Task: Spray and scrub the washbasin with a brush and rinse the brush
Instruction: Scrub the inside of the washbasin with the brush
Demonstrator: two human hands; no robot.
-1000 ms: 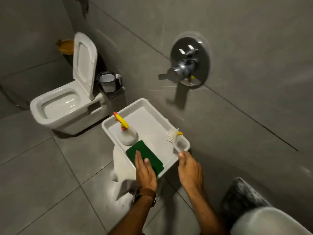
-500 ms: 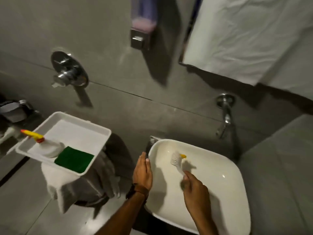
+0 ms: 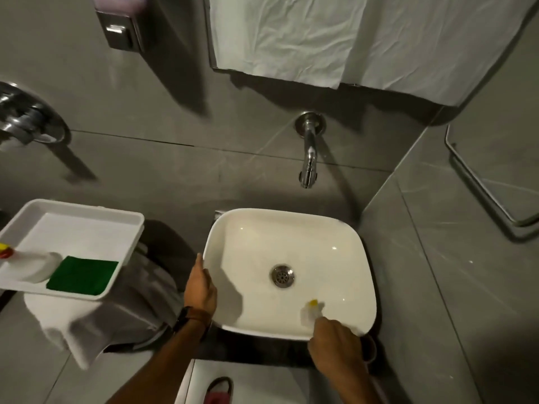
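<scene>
A white square washbasin [image 3: 354,237] with a metal drain [image 3: 282,275] sits below a wall tap [image 3: 308,154]. My right hand [image 3: 335,342] grips a small white brush [image 3: 311,312] with a yellow tip, its head blurred against the basin's near right inner wall. My left hand [image 3: 201,287] rests flat on the basin's left rim, holding nothing. A white spray bottle [image 3: 35,265] with a yellow and red nozzle lies in a white tray [image 3: 87,211] at the left.
A green scrub pad [image 3: 83,275] lies in the tray, which rests on a cloth-draped stand [image 3: 96,322]. On the wall are a soap dispenser [image 3: 121,24], a white cloth [image 3: 335,39] and a shower valve [image 3: 26,118]. A red sandal [image 3: 218,392] is below.
The view has swung right from the tray and toilet to the basin. My right hand carried the brush from the tray into the basin, then to its near right wall. My left hand moved onto the rim.
</scene>
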